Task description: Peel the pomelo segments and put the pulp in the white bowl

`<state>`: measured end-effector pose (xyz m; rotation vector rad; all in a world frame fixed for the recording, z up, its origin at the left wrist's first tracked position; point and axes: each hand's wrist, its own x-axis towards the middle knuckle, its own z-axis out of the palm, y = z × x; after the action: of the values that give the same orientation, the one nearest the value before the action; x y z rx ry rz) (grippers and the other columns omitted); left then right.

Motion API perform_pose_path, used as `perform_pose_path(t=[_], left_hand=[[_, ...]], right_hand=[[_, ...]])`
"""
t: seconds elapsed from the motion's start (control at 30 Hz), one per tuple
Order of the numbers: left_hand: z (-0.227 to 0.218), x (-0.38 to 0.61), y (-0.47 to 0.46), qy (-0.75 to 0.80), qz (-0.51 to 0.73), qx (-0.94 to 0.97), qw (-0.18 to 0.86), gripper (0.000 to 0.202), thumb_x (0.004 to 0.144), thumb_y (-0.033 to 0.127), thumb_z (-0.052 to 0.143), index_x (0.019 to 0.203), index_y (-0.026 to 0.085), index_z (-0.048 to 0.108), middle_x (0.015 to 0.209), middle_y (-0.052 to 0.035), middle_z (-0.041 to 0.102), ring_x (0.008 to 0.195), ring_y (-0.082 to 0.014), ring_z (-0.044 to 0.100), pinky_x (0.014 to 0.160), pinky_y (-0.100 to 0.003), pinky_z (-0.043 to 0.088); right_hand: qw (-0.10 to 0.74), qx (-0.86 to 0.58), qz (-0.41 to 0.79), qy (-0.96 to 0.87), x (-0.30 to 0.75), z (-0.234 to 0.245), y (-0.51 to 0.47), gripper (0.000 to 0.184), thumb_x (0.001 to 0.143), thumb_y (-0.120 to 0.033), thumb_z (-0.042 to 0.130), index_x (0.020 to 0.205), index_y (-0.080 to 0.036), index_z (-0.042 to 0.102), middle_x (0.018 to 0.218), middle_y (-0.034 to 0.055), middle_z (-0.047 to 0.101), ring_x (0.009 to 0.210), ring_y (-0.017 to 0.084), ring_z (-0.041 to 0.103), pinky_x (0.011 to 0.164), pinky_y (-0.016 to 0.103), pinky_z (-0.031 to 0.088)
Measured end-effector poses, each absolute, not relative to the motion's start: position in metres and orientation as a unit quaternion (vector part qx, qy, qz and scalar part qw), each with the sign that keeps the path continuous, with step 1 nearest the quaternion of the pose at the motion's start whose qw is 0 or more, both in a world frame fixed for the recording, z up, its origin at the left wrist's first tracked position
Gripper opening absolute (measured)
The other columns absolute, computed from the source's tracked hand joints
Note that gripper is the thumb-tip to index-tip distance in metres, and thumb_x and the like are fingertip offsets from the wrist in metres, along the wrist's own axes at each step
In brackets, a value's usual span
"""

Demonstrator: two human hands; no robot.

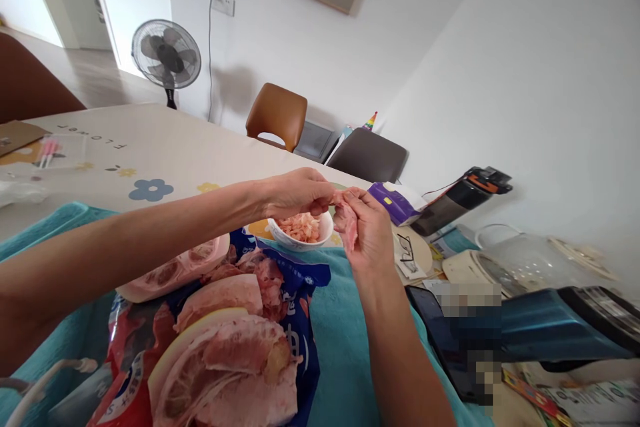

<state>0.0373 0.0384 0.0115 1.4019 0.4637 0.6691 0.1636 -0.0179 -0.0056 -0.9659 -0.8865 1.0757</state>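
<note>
My left hand (299, 192) and my right hand (369, 228) meet above a white bowl (324, 231) of pink pomelo flesh. Both pinch a pink pomelo segment (345, 219) between them, the fingers of each hand closed on it. Below my arms, pomelo peel pieces (225, 353) with pink pith lie on a blue and red plastic bag (300, 340) spread over a teal towel (340, 347).
The table (165, 147) carries a floral cloth. A purple tissue pack (395, 203), a dark bottle (460, 200), glasses (406, 248), a phone (445, 340), a glass lid (530, 260) and a blue appliance (560, 327) sit at right. Two chairs (277, 113) and a fan (167, 55) stand beyond.
</note>
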Motion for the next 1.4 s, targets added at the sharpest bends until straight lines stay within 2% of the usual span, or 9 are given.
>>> perform_pose_path(t=[0.27, 0.47, 0.6, 0.77, 0.97, 1.1, 1.2, 1.3, 1.4], left_hand=[[0.000, 0.025, 0.063, 0.330, 0.278, 0.703, 0.565, 0.014, 0.062, 0.005, 0.055, 0.053, 0.016, 0.056, 0.049, -0.0009, 0.051, 0.045, -0.0092, 0.042, 0.046, -0.025, 0.028], [-0.008, 0.013, 0.082, 0.313, 0.267, 0.647, 0.642, 0.015, 0.060, 0.002, 0.058, 0.069, 0.013, 0.064, 0.071, -0.0055, 0.067, 0.054, -0.0085, 0.052, 0.051, -0.022, 0.039], [0.001, 0.017, 0.067, 0.315, 0.264, 0.581, 0.703, 0.009, 0.065, 0.009, 0.069, 0.068, 0.013, 0.062, 0.059, -0.0014, 0.057, 0.050, -0.0075, 0.047, 0.043, -0.019, 0.031], [0.015, 0.025, 0.041, 0.291, 0.303, 0.557, 0.716, 0.031, 0.068, 0.036, 0.082, 0.068, 0.013, 0.061, 0.059, -0.0004, 0.053, 0.047, -0.0058, 0.043, 0.040, -0.020, 0.027], [0.018, 0.033, 0.036, 0.284, 0.284, 0.610, 0.683, 0.039, 0.066, 0.042, 0.082, 0.060, 0.013, 0.057, 0.051, 0.0025, 0.045, 0.045, -0.0048, 0.037, 0.040, -0.020, 0.024], [0.014, 0.029, 0.039, 0.258, 0.267, 0.644, 0.669, 0.031, 0.071, 0.036, 0.079, 0.063, 0.013, 0.059, 0.052, 0.0029, 0.045, 0.043, -0.0038, 0.036, 0.039, -0.019, 0.024], [0.012, 0.025, 0.040, 0.235, 0.258, 0.660, 0.665, 0.028, 0.080, 0.031, 0.070, 0.062, 0.015, 0.057, 0.053, 0.0024, 0.047, 0.040, -0.0040, 0.037, 0.037, -0.019, 0.025], [0.011, 0.022, 0.041, 0.228, 0.259, 0.667, 0.660, 0.021, 0.083, 0.024, 0.062, 0.065, 0.015, 0.060, 0.051, 0.0026, 0.047, 0.038, -0.0041, 0.036, 0.036, -0.019, 0.024], [0.011, 0.019, 0.045, 0.262, 0.261, 0.666, 0.648, 0.016, 0.083, 0.017, 0.060, 0.068, 0.013, 0.064, 0.051, 0.0019, 0.049, 0.039, -0.0048, 0.038, 0.036, -0.019, 0.025]], right_hand=[[0.741, -0.442, 0.332, -0.381, 0.186, 0.001, -0.017, 0.023, 0.066, -0.022, 0.074, 0.066, -0.021, 0.051, 0.045, -0.0099, 0.050, 0.028, 0.003, 0.029, 0.027, 0.018, 0.021], [0.717, -0.442, 0.328, -0.428, 0.187, -0.007, -0.008, 0.023, 0.073, -0.031, 0.072, 0.071, -0.023, 0.051, 0.049, -0.0096, 0.050, 0.031, 0.005, 0.034, 0.030, 0.020, 0.026], [0.722, -0.444, 0.275, -0.453, 0.179, -0.015, -0.005, 0.018, 0.078, -0.031, 0.069, 0.076, -0.022, 0.054, 0.058, -0.0072, 0.058, 0.036, 0.005, 0.039, 0.035, 0.020, 0.031], [0.726, -0.438, 0.147, -0.509, 0.175, -0.016, -0.010, 0.007, 0.083, -0.024, 0.063, 0.081, -0.023, 0.057, 0.072, -0.0035, 0.064, 0.061, 0.009, 0.058, 0.058, 0.022, 0.046], [0.667, -0.467, 0.029, -0.579, 0.175, -0.021, -0.018, 0.003, 0.088, -0.026, 0.059, 0.086, -0.025, 0.061, 0.087, 0.0000, 0.064, 0.082, 0.015, 0.060, 0.078, 0.029, 0.048], [0.660, -0.468, 0.088, -0.582, 0.175, -0.019, -0.018, 0.001, 0.086, -0.025, 0.061, 0.085, -0.025, 0.061, 0.087, 0.0004, 0.065, 0.084, 0.016, 0.060, 0.080, 0.030, 0.048], [0.677, -0.450, 0.243, -0.529, 0.173, -0.013, -0.018, 0.006, 0.081, -0.023, 0.065, 0.077, -0.022, 0.059, 0.076, -0.0012, 0.064, 0.065, 0.011, 0.057, 0.062, 0.025, 0.049], [0.670, -0.430, 0.395, -0.458, 0.172, -0.006, -0.018, 0.012, 0.075, -0.021, 0.068, 0.071, -0.021, 0.057, 0.060, -0.0047, 0.056, 0.044, 0.007, 0.045, 0.040, 0.019, 0.037], [0.671, -0.418, 0.455, -0.410, 0.174, -0.002, -0.017, 0.016, 0.070, -0.019, 0.072, 0.069, -0.020, 0.056, 0.056, -0.0058, 0.053, 0.040, 0.005, 0.042, 0.032, 0.015, 0.028]])
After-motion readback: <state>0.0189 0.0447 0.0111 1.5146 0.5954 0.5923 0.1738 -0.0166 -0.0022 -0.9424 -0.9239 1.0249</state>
